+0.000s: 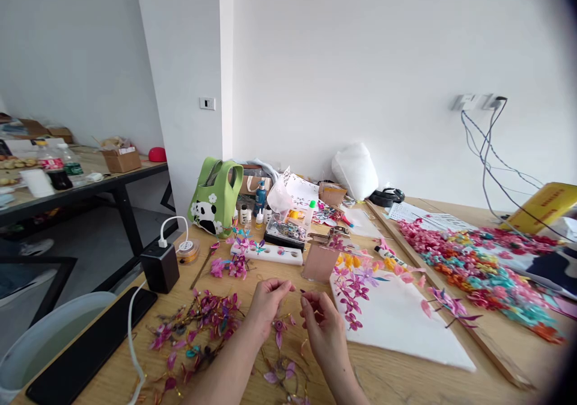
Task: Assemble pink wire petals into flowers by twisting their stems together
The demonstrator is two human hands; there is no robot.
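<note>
My left hand [270, 301] is held above the wooden table [246, 333], thumb and fingertips pinched at a tiny dark reddish bit I cannot make out. Close beside it, my right hand [323, 321] is closed in a pinch too, with a small dark tip showing at its fingers. A narrow gap separates the two hands. Below and between them lies a purple-pink wire flower [278, 333]. To the left spreads a pile of purple flowers and leaves on gold wire [216, 312]. Right of my hands, a white foam board [396, 327] carries magenta flower sprays [353, 300] along its edge.
A white holder with holes [270, 253], a small cardboard piece [320, 264], bottles [260, 197] and a green panda bag [216, 197] stand behind. A black power block [160, 267] with a white cable is at left. Colourful flower pieces [478, 261] heap beyond a wooden strip [451, 300].
</note>
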